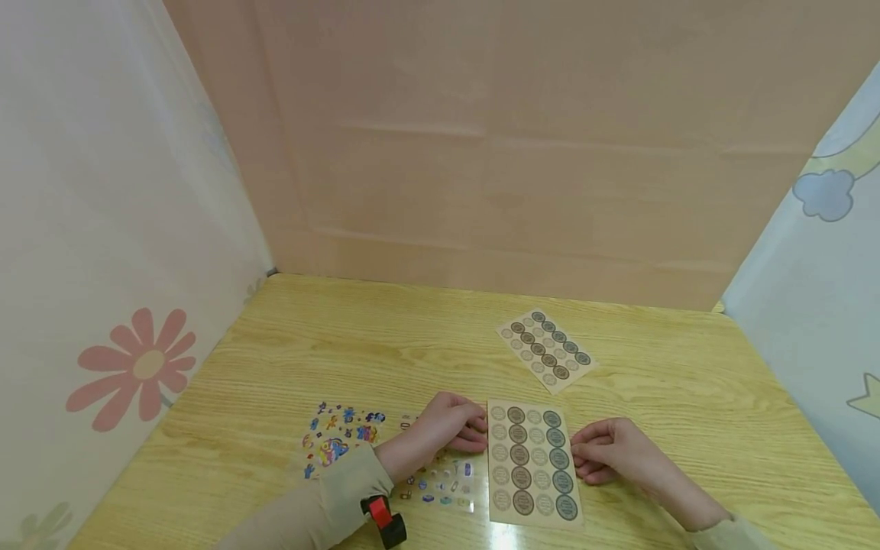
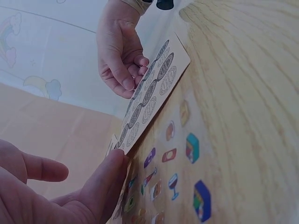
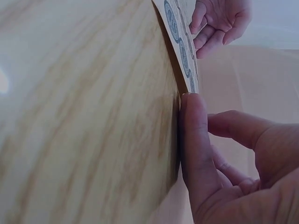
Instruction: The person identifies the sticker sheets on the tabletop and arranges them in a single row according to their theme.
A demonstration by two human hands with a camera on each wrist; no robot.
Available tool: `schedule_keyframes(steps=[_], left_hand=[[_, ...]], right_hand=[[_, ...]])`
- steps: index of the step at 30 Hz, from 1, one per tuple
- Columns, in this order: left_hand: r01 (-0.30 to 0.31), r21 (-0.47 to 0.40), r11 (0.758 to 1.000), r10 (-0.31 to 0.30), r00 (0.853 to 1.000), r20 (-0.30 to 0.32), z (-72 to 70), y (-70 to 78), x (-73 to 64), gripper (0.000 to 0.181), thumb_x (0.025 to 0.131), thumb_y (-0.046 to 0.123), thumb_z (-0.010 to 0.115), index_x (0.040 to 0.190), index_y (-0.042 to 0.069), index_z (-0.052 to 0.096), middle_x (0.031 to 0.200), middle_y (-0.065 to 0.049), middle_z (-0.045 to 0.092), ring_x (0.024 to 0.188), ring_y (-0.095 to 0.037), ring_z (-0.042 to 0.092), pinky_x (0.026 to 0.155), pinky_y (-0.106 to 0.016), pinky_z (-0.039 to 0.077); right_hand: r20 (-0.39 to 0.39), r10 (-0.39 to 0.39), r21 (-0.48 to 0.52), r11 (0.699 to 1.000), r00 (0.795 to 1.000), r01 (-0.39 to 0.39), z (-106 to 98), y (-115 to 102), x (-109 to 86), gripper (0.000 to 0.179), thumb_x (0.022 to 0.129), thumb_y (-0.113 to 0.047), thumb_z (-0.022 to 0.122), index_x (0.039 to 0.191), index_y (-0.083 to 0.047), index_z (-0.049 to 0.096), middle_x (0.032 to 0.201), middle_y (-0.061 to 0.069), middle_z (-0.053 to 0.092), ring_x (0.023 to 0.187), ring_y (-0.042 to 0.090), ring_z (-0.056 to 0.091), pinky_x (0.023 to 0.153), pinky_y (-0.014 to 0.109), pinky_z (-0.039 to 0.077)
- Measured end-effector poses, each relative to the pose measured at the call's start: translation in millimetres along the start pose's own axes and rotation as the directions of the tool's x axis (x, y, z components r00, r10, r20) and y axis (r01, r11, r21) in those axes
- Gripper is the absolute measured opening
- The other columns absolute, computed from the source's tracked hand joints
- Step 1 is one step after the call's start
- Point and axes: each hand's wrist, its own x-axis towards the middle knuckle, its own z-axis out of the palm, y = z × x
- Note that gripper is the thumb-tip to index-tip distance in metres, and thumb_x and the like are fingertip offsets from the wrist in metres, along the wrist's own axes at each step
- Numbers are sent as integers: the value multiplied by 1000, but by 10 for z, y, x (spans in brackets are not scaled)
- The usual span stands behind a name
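Observation:
A tan sheet of round stickers (image 1: 531, 463), printed with brown, grey and pale circles, lies on the wooden table between the two hands. At its left edge, the fingertips of my left hand (image 1: 450, 424) touch or nearly touch the paper, thumb and fingers apart in the left wrist view. My right hand (image 1: 615, 452) has its fingertips at the opposite edge, fingers loosely bent; the right wrist view shows one digit (image 3: 194, 140) against the sheet's edge. Under my left hand and wrist lies a clear sheet of small colourful stickers (image 1: 440, 489), partly hidden.
A second tan sticker sheet (image 1: 548, 350) lies askew farther back. Colourful cartoon stickers (image 1: 333, 451) are spread at the left, partly behind my left sleeve. A brown backdrop (image 1: 481, 176) closes off the table's back, with patterned cloth (image 1: 124, 229) at the sides.

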Motion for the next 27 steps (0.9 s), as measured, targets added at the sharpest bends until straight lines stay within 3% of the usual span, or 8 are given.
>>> schedule_keyframes(steps=[27], left_hand=[[-20, -29, 999, 23, 997, 75, -58, 54, -6, 27, 92, 12, 59, 105, -11, 61, 94, -22, 65, 77, -29, 69, 68, -34, 59]], right_hand=[[-12, -20, 13, 1000, 1000, 21, -37, -18, -16, 31, 94, -6, 58, 112, 19, 53, 84, 13, 67, 72, 21, 67, 67, 36, 59]])
